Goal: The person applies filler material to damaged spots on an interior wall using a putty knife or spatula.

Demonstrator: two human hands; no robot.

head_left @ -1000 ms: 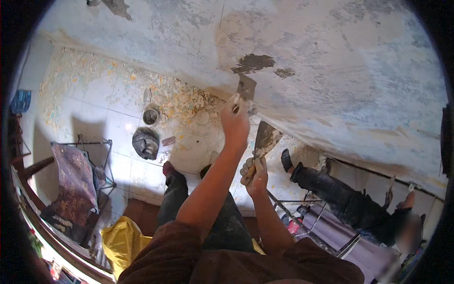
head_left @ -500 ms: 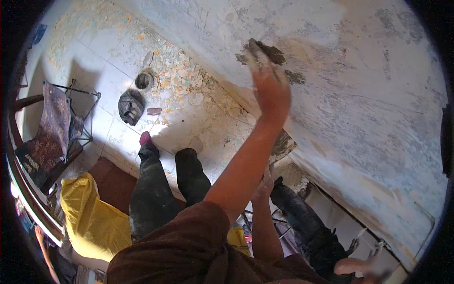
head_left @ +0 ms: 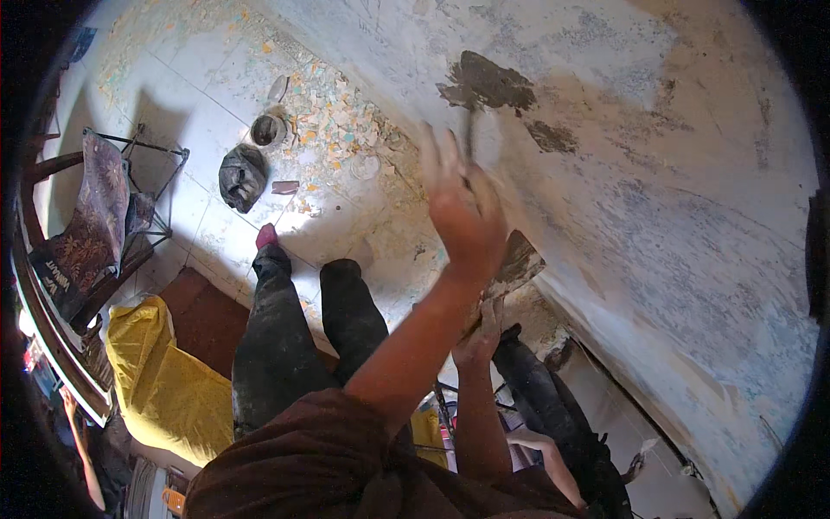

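My left hand (head_left: 465, 221) is in front of the pale, patchy wall, its fingers smeared by motion. It seems closed on a putty knife (head_left: 469, 134), seen as a thin dark edge just below a wet grey-brown patch (head_left: 493, 82) of filler. A smaller dark patch (head_left: 552, 136) lies to the right of it. Lower down, behind my left forearm, my right hand (head_left: 477, 339) grips a broad scraper. Its wide blade (head_left: 516, 262) points up and carries grey paste; my left wrist covers part of it.
Paint flakes (head_left: 337, 112) litter the tiled floor along the wall. On the tiles are a small tub (head_left: 268, 130), a dark bag (head_left: 242, 177) and a folding chair (head_left: 104, 199). A yellow sack (head_left: 160, 381) lies lower left. Dark-trousered legs (head_left: 277, 346) and another person's arm (head_left: 553, 458) are close by.
My left hand has moved down and back from the filler patch, which shows more fully now. My right hand and its scraper have shifted slightly. The other person's arm has moved left.
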